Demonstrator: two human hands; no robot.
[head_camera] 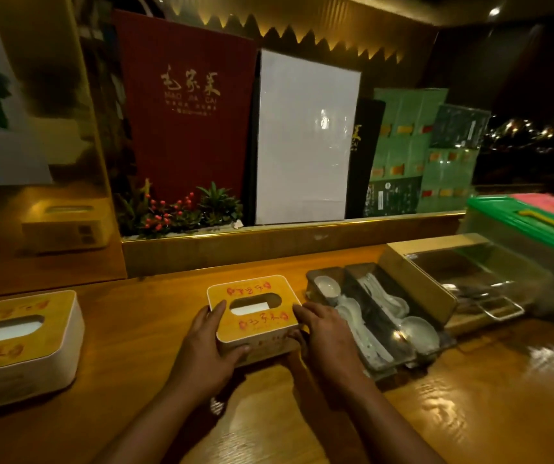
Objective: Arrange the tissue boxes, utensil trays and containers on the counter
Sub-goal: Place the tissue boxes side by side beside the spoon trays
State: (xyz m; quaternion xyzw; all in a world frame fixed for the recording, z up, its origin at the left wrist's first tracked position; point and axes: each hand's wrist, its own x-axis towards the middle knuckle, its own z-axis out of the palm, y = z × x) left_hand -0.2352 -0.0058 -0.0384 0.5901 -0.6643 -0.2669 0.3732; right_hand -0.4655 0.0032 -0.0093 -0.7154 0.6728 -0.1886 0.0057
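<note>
**A:** Where the counter (470, 396) entered at the lower left of the frame, what was logged first?

**B:** Item 1: spare tissue box (17, 346), white body, yellow top. No hand was on it, and it stood well apart from the rest.

**A:** And lower centre?

**B:** Item 2: centre tissue box (252, 313), same pattern, just beside the spoon tray (369, 316). The left hand (208, 346) curled round its near left corner and the right hand (322, 333) clasped its right end. I judged the two-sided hold was for squaring it up without tipping. Whether it sat flat or was slightly raised could not be told.

**A:** Further right?

**B:** Item 3: the spoon tray, two compartments of white ceramic spoons, set at an angle. Item 4: clear-lidded tray (463, 283) holding metal utensils, touching item 3. Item 5: green-lidded container (530, 226), right edge of the frame. They were probably grouped so the serving ware stayed within one reach.
</note>
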